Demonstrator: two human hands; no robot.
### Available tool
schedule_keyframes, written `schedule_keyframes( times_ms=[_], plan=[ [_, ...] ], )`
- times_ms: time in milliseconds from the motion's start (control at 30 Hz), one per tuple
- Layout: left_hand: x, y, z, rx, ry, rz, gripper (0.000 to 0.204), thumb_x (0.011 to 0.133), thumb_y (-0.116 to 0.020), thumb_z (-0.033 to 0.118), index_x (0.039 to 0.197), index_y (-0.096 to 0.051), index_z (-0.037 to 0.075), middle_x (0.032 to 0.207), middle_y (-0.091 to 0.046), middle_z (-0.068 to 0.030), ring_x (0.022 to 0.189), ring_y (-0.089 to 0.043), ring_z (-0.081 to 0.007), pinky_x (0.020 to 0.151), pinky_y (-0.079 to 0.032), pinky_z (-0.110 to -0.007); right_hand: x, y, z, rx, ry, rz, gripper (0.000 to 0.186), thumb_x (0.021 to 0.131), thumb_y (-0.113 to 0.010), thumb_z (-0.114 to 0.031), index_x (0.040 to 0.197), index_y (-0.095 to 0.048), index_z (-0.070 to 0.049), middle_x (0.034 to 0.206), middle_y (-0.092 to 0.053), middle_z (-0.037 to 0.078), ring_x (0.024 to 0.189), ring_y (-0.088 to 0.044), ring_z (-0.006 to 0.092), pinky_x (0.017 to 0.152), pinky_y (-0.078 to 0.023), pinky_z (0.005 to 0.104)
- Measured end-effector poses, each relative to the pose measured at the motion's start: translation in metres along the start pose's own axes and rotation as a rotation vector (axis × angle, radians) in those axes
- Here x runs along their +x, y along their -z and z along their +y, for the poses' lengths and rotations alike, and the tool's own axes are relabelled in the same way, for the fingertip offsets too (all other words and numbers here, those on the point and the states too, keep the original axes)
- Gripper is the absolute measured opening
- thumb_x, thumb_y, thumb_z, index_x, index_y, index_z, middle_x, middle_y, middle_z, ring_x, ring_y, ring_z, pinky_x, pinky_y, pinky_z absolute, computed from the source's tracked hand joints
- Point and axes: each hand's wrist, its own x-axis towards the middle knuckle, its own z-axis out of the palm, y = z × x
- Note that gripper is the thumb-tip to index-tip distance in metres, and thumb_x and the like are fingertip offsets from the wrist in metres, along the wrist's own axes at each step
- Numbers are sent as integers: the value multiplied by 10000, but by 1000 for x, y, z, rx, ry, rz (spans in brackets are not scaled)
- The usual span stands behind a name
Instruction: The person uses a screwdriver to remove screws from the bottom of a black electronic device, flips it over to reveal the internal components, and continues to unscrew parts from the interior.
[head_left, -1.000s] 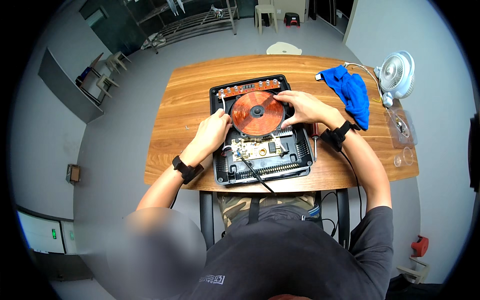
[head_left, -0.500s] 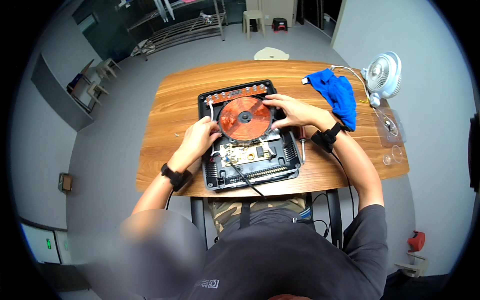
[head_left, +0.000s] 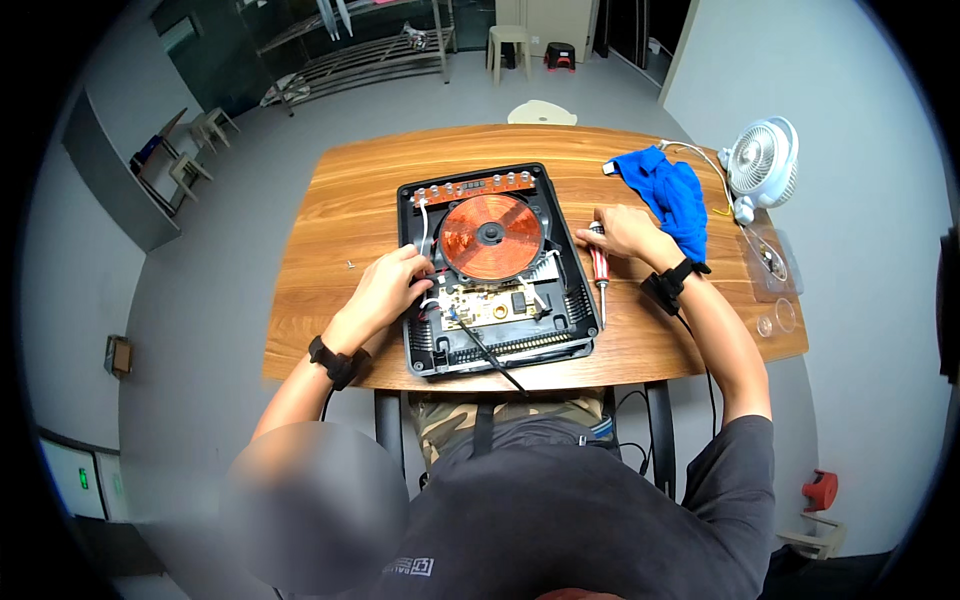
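An open black induction cooker housing (head_left: 470, 355) lies on the wooden table, showing a round copper coil (head_left: 465, 235), an orange button board (head_left: 450, 190), a circuit board (head_left: 482, 308) and several wires. At its left side, my left hand (head_left: 394, 284) has fingers curled over the wiring beside the coil; what they hold is hidden. Just right of the housing, my right hand (head_left: 625, 233) is closed on the handle end of a red-and-clear screwdriver (head_left: 600, 265), whose metal shaft points toward me. A small screw (head_left: 350, 264) rests on the table to the left.
The wooden table (head_left: 310, 320) holds a blue cloth (head_left: 672, 195), a white fan (head_left: 762, 160), a cable and clear plastic parts (head_left: 785, 316) at its right. A white stool (head_left: 542, 113) stands behind it; other stools and a metal rack (head_left: 365, 70) are farther back.
My right hand has left the coil's edge, moved rightward and taken hold of the screwdriver. My left hand has shifted slightly down along the coil's left side.
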Motion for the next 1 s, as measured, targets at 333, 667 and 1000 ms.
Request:
schedule_keyframes(
  times_ms=[333,667,1000],
  plan=[
    [-11,3,-3,-78,15,19,102,878,-737,95,957,-706,39,951,-638,-123,897,-659,-350,783,-544,-449,11,-14,11,258,-41,33,420,837,-709,-348,951,-704,57,851,-729,284,852,-733,423,794,-573,484],
    [-7,1,-6,-140,-73,91,109,897,-743,106,970,-729,26,938,-677,-132,868,-678,-330,767,-553,-421,-16,103,6,342,-44,502,381,898,-714,-335,911,-657,42,719,-713,195,697,-744,280,662,-567,391],
    [14,30,17,-389,-82,105,329,838,-840,130,1149,-749,78,870,-643,-34,704,-558,-131,655,-487,-302,-24,145,-143,370,505,620,383,902,-785,-319,974,-567,-14,740,-690,168,698,-730,283,622,-567,386]
  ],
)
